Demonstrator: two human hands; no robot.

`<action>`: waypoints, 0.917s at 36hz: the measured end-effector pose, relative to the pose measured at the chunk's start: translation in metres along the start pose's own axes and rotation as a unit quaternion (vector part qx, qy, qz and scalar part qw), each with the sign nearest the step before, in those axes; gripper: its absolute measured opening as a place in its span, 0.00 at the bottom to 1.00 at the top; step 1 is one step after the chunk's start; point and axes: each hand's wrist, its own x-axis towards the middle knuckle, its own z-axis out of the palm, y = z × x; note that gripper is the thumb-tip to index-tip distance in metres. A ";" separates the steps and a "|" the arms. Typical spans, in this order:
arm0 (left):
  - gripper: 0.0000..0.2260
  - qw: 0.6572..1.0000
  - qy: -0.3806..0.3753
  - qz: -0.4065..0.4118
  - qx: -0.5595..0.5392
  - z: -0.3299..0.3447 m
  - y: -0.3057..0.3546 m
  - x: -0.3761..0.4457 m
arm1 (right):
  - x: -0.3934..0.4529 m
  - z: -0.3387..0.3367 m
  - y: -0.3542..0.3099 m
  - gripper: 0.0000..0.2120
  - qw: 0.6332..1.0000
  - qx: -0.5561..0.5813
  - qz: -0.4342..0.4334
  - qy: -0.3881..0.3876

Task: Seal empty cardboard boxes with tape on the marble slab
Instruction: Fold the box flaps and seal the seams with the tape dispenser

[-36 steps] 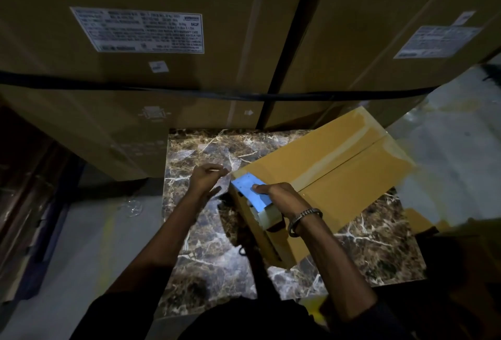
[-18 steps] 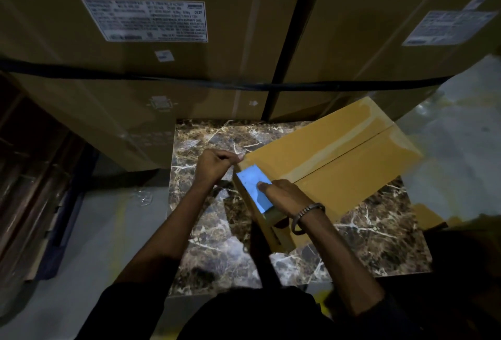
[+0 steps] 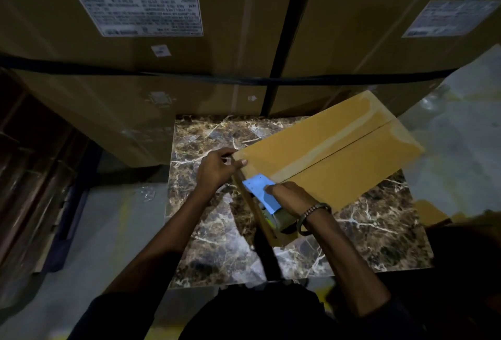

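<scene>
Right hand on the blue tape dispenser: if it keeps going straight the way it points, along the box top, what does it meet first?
The right hand points up the box along its centre seam. Nothing stands on that top, so the way looks free to the far end; beyond that come the big stacked cartons, though depth is unclear.

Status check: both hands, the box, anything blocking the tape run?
Left hand pinching box corner. Right hand gripping blue tape dispenser at near end of seam. Nothing on the seam ahead.

Dark short sleeves (image 3: 108,310) end above both bare forearms; a beaded bracelet (image 3: 314,208) and a dark band (image 3: 305,228) circle the right wrist
</scene>
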 end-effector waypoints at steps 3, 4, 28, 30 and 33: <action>0.30 1.000 0.009 -0.005 -0.004 -0.001 0.007 -0.001 | -0.006 0.000 0.003 0.23 1.000 0.000 -0.007 -0.003; 0.30 1.000 0.010 -0.009 -0.003 -0.001 0.007 0.000 | -0.009 -0.001 0.006 0.26 1.000 0.001 -0.005 -0.012; 0.39 0.925 -0.051 0.197 0.321 0.041 0.013 -0.046 | -0.041 -0.001 0.040 0.26 1.000 0.023 0.021 -0.003; 0.38 0.920 -0.055 0.193 0.337 0.040 0.014 -0.046 | -0.047 -0.001 0.043 0.27 1.000 0.018 0.022 -0.010; 0.37 0.915 -0.056 0.196 0.348 0.040 0.017 -0.046 | -0.055 -0.007 0.066 0.23 0.999 0.028 0.028 -0.023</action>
